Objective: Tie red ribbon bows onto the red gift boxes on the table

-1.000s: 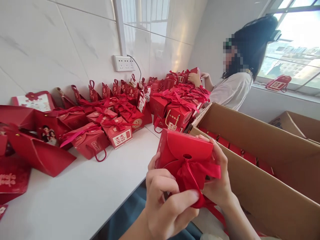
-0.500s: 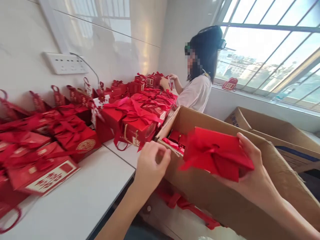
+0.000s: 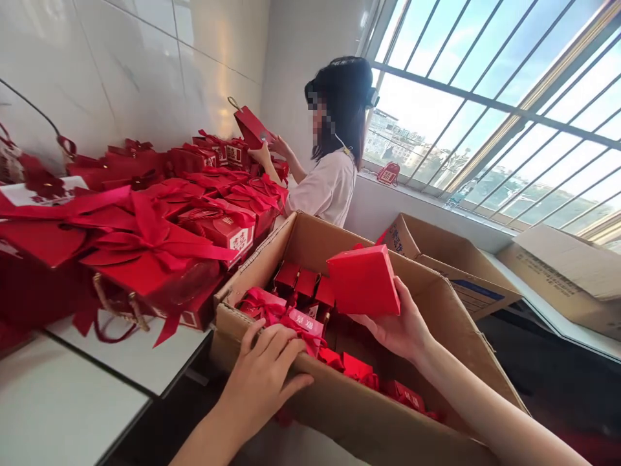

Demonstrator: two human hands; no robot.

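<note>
One hand (image 3: 402, 331) — the right — holds one red box (image 3: 363, 283).

Counted: one red box (image 3: 363, 281) in the right hand (image 3: 402, 327), three cardboard cartons (image 3: 359, 414) centre to right, one co-worker (image 3: 327, 184) upper centre; ribboned boxes (image 3: 155, 243) at left overlap beyond count.

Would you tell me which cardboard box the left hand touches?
The front cardboard box, holding red boxes; the left hand rests on its rim, others stand behind.

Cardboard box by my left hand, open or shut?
Open: no lid covers the cardboard box, and red gift boxes show inside.
</note>
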